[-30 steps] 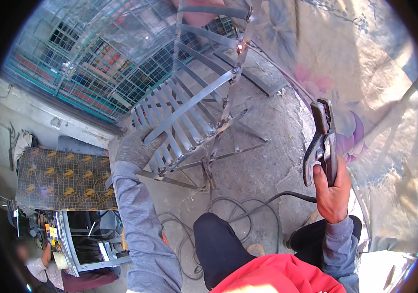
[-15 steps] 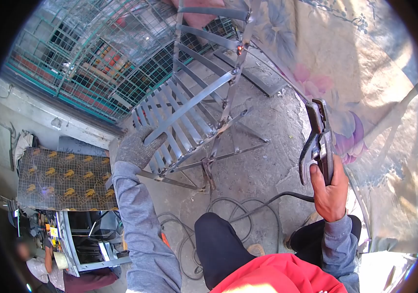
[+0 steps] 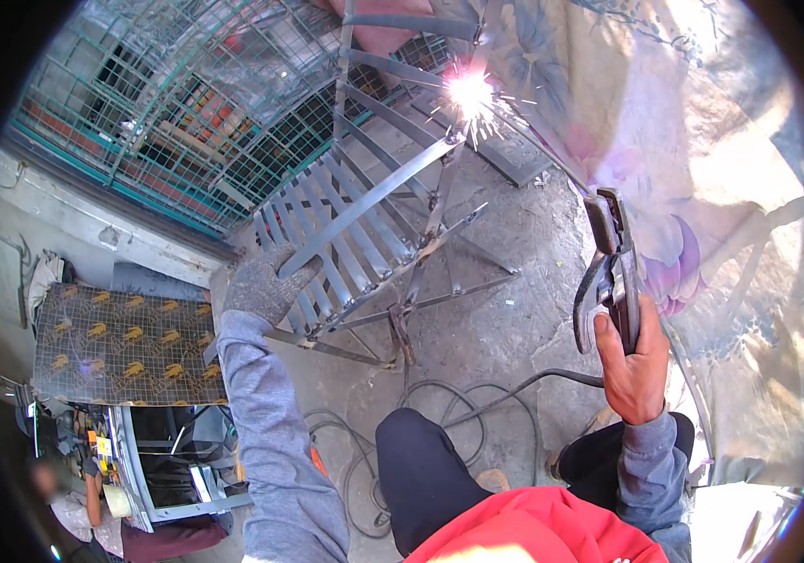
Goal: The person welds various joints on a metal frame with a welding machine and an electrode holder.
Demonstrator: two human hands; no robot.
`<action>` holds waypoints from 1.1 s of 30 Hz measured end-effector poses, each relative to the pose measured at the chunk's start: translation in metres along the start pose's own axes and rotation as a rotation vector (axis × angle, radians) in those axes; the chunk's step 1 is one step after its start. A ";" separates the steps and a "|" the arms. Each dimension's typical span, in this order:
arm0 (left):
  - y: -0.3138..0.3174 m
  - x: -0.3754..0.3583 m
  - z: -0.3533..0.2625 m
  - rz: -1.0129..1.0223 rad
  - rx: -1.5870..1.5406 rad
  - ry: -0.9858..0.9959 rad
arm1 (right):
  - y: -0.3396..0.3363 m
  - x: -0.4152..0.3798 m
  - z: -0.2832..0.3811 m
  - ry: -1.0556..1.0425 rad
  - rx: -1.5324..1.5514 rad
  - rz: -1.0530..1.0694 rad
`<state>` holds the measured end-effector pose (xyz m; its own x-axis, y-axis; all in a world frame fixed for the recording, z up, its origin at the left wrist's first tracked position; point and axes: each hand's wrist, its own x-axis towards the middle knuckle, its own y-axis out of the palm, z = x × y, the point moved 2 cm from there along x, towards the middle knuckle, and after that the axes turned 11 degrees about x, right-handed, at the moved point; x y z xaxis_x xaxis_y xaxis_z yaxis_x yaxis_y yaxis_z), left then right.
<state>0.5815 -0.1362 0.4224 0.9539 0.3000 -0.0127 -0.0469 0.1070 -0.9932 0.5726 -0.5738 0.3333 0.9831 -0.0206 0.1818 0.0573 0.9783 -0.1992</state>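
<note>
A slatted metal chair frame (image 3: 369, 204) stands in front of me. My gloved left hand (image 3: 268, 286) is closed round the near end of one of its flat bars. In my bare right hand (image 3: 634, 371) is a welding electrode holder (image 3: 608, 258), its grip wrapped by my fingers. From its jaws a thin electrode (image 3: 552, 150) runs up and left to the frame's upright. A bright arc (image 3: 470, 92) with flying sparks burns at the electrode's tip and hides the joint there.
A black cable (image 3: 561, 372) loops over the concrete floor (image 3: 514, 328). Green wire mesh (image 3: 186, 141) stands at the upper left, and a flowered cloth (image 3: 740, 263) hangs on the right. A patterned board (image 3: 125, 342) lies at left. Another person (image 3: 83, 516) sits at the lower left.
A bright arc with sparks has appeared at the upright, where only a small orange glow showed before. The electrode holder has shifted very slightly; my left hand stays in place.
</note>
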 end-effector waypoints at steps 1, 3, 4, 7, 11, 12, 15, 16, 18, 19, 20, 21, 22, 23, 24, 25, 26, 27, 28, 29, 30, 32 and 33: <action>0.000 0.000 0.000 0.004 -0.008 -0.001 | 0.001 0.000 0.000 -0.002 0.000 -0.004; 0.004 0.000 0.004 -0.024 -0.034 0.027 | 0.001 0.000 -0.001 -0.003 0.000 -0.009; 0.005 0.000 0.005 -0.052 -0.059 0.054 | 0.000 0.000 -0.003 0.002 0.009 0.000; 0.002 0.000 0.004 -0.011 -0.056 0.026 | 0.001 0.000 -0.003 0.011 0.019 0.003; 0.002 0.001 0.003 0.007 -0.021 -0.005 | 0.003 0.001 0.001 -0.007 0.021 -0.016; 0.002 0.001 0.002 0.014 0.004 -0.020 | 0.003 0.001 0.001 -0.007 0.021 -0.017; 0.005 0.003 0.005 0.005 0.039 -0.038 | 0.002 0.000 -0.002 -0.028 0.047 -0.042; 0.006 0.003 0.005 0.005 0.038 -0.039 | -0.001 0.000 -0.006 -0.016 0.109 -0.078; 0.004 0.002 0.003 0.000 0.043 -0.038 | -0.004 0.001 -0.010 -0.010 0.171 -0.108; 0.002 0.000 0.000 -0.002 0.042 -0.040 | -0.006 0.002 -0.011 0.003 0.189 -0.141; -0.003 -0.002 -0.004 0.007 0.047 -0.037 | -0.008 0.003 -0.013 0.016 0.207 -0.176; -0.006 -0.003 -0.007 0.015 0.052 -0.031 | -0.009 0.004 -0.016 -0.004 0.196 -0.184; -0.006 -0.003 -0.006 0.010 0.053 -0.028 | -0.009 0.004 -0.015 -0.008 0.197 -0.189; -0.004 -0.002 -0.004 0.013 0.037 -0.044 | -0.009 0.005 -0.013 -0.044 0.186 -0.197; -0.002 -0.001 -0.003 0.015 0.021 -0.060 | -0.009 0.006 -0.011 -0.082 0.175 -0.205; -0.002 -0.001 -0.003 0.008 0.021 -0.055 | -0.008 0.008 -0.008 -0.087 0.177 -0.211; -0.002 -0.001 -0.003 0.009 0.024 -0.058 | -0.007 0.011 -0.002 -0.139 0.138 -0.210; -0.002 -0.002 -0.003 0.011 0.027 -0.061 | -0.007 0.012 0.002 -0.188 0.099 -0.207; -0.003 -0.003 -0.004 0.009 0.029 -0.058 | -0.009 0.013 0.004 -0.189 0.100 -0.210; -0.004 -0.003 -0.005 0.008 0.042 -0.061 | -0.009 0.014 0.005 -0.165 0.088 -0.181; -0.005 -0.004 -0.006 0.008 0.056 -0.065 | -0.008 0.015 0.006 -0.141 0.075 -0.150; -0.006 -0.004 -0.007 0.012 0.058 -0.069 | -0.005 0.018 0.007 -0.150 0.062 -0.154; -0.006 -0.004 -0.007 0.017 0.055 -0.073 | -0.004 0.019 0.008 -0.163 0.059 -0.154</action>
<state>0.5802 -0.1449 0.4276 0.9287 0.3704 -0.0189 -0.0810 0.1530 -0.9849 0.5901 -0.5762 0.3448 0.9222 -0.1412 0.3601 0.1890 0.9768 -0.1011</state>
